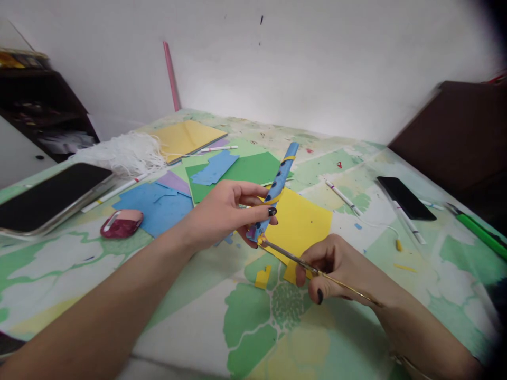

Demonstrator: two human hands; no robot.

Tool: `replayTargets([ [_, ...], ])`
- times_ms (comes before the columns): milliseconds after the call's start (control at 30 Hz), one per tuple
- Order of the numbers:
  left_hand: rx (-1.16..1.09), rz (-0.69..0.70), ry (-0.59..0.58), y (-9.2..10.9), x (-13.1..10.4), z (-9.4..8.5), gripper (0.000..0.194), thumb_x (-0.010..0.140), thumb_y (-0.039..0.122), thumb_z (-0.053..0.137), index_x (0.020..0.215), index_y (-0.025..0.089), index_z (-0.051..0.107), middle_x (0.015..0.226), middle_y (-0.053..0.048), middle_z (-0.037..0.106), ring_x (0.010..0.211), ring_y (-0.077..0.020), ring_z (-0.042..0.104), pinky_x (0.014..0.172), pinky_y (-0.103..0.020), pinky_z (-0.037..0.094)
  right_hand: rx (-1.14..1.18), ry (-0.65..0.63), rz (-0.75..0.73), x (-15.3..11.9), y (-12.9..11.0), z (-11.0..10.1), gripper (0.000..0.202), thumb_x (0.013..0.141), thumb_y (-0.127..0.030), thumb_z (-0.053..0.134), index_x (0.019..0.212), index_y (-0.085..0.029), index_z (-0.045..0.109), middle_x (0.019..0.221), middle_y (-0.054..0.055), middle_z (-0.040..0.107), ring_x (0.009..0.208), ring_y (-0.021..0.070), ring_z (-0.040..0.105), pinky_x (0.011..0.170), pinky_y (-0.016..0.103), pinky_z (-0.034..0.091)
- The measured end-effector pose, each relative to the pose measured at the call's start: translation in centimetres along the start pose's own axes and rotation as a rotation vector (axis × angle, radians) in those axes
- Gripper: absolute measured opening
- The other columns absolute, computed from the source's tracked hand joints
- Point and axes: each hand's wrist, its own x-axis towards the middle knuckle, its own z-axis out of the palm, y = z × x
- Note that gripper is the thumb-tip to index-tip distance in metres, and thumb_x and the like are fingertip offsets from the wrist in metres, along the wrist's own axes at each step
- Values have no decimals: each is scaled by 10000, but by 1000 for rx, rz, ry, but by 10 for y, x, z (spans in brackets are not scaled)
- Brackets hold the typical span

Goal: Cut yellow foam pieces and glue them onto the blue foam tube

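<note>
Head view: left fingers [253,214] around spotted blue tube [282,173], right fingers [318,252] around scissors [289,255], markings on a pen [343,197] unreadable.

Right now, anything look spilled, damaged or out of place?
Nothing looks spilled. Loose scraps litter the cloth, and the white string lies in a tangled heap. The wall has dark marks high up. The tube in the left hand seems ragged at its lower end; detail is too small to confirm.

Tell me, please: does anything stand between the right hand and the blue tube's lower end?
Only the metal tool in the right hand spans the gap, its tip at the lower end of the blue tube. Nothing else is visible between.
</note>
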Motion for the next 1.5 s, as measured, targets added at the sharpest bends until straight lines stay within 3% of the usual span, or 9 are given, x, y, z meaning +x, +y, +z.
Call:
replayTargets([
  [667, -5, -15, 100, -1, 0, 3, 235, 786, 214, 671, 1001, 152, 597, 826, -31, 710, 554, -137, 664, 442, -168, 557, -24, 30, 53, 0, -1, -1, 406, 626, -491, 740, 634, -99, 633, 438, -67, 369, 387, 21, 222, 368, 195, 122],
  [867, -7, -35, 66, 1, 0, 2, 242, 793, 225, 662, 1015, 150, 601, 849, -41, 700, 581, -159, 674, 474, -201, 577, -41, 40, 74, -1, -1, -2, 368, 617, -446, 761, 644, -100, 639, 448, -66, 386, 387, 18, 229, 361, 190, 124],
  [1500, 33, -42, 82, 2, 0, 3, 269, 786, 238, 663, 1032, 155, 592, 883, -56, 706, 611, -157, 673, 485, -211, 564, -49, 34, 61, 0, -1, -2, 419, 596, -504, 754, 630, -102, 642, 457, -52, 410, 410, 27, 237, 366, 194, 124],
])
